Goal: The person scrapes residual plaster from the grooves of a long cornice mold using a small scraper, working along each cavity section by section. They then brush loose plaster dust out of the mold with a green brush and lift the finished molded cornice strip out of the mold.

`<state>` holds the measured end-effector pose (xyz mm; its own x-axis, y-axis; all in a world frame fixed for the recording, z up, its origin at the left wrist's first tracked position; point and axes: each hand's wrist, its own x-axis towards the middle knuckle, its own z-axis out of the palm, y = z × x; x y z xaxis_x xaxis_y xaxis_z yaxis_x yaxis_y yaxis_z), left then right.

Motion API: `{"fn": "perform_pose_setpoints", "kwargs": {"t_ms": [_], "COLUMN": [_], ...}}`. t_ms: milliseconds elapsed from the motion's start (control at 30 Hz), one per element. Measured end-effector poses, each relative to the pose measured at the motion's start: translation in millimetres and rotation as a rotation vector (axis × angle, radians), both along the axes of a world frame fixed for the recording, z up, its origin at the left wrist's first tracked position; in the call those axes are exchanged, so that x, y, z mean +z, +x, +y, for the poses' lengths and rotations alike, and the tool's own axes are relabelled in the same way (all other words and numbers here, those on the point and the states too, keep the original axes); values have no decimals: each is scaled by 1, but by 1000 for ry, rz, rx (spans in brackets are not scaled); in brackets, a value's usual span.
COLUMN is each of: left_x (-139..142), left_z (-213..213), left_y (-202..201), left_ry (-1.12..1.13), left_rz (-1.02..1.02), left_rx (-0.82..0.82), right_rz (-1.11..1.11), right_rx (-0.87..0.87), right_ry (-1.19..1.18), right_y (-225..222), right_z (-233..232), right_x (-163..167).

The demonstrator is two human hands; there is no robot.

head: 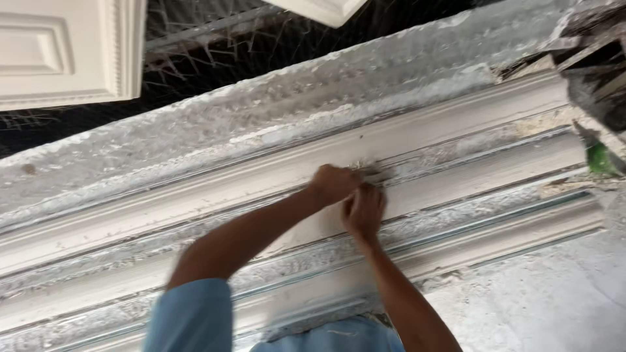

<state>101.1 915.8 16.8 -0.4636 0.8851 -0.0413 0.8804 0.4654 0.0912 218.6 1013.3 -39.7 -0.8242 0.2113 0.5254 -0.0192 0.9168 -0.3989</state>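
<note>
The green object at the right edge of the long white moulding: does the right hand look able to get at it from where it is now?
Probably not without shifting. The right hand is pressed to the moulding beside the left hand, mid-length, and the green object lies far along to the right. Nothing blocks the way between them.

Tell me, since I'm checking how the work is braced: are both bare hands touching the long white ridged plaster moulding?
Touching. The head view shows the left hand and right hand pressed together against the long white ridged plaster moulding.

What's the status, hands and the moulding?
Left hand and right hand pressed together on the white moulding. Grip unclear, blurred. Nothing in the way.
</note>
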Motion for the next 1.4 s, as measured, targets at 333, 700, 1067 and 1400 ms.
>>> {"fn": "perform_pose_setpoints", "kwargs": {"t_ms": [333,700,1067,1400], "left_x": [-7,-55,-22,-26], "left_z": [-111,51,46,37], "left_y": [-3,6,12,14], "left_ry": [-251,-78,77,-115], "left_rz": [143,293,310,415], "left_rx": [-60,-29,-65,-143], "right_rz": [-62,-319,-250,-246], "right_rx": [182,12,-20,-36], "right_ry": [-85,215,268,275], "right_y": [1,-27,-26,-27], "right_z": [221,288,287,288], "right_x": [-6,-5,-10,-6]}}
